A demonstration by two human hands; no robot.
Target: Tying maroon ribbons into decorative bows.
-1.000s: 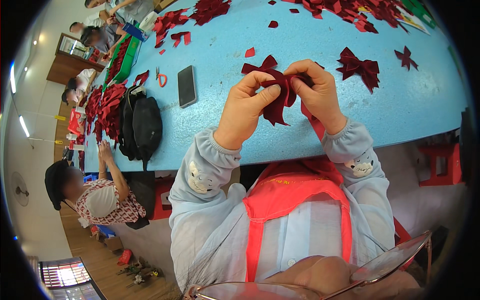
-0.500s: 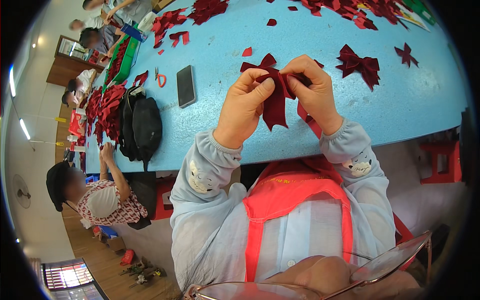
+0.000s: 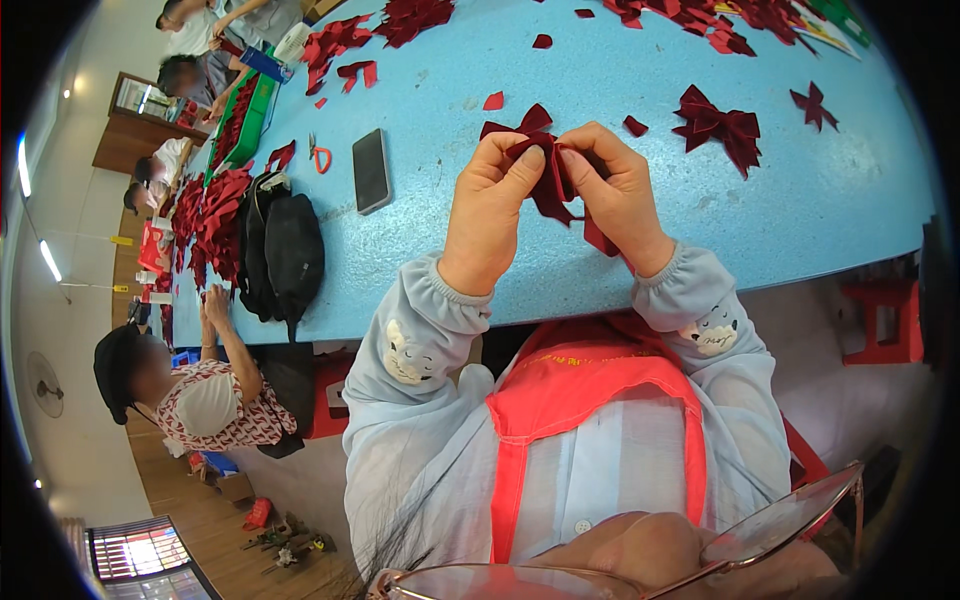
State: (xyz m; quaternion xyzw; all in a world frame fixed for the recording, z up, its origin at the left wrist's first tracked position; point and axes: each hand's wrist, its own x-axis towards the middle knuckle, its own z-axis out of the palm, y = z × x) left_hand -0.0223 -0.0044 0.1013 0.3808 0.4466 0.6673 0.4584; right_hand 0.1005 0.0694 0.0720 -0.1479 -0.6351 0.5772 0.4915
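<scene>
Between my two hands is a dark red velvet bow (image 3: 549, 190), held up over the near part of the blue table (image 3: 440, 235). My left hand (image 3: 494, 200) pinches its left side, thumb on top. My right hand (image 3: 618, 195) grips its right side with thumb and bent fingers. Loops of the bow stick out beyond my left fingers, and a ribbon tail hangs below my right hand. The fingertips partly cover the middle of the bow. To the right lie a finished-looking larger bow (image 3: 718, 132) and a small bow (image 3: 815, 106).
Left of my hands are a phone (image 3: 373, 171), orange-handled scissors (image 3: 321, 158) and a black bag (image 3: 290, 245). Red ribbon pieces (image 3: 215, 225) are heaped beyond the bag, near a green crate (image 3: 240, 125). Small red scraps (image 3: 494, 101) lie farther back. A person (image 3: 195, 385) sits at the left.
My hands have shifted slightly, with the right hand a little lower and to the left. The bow's broad hanging tail now shows shorter. A scrap behind my right hand has come into view.
</scene>
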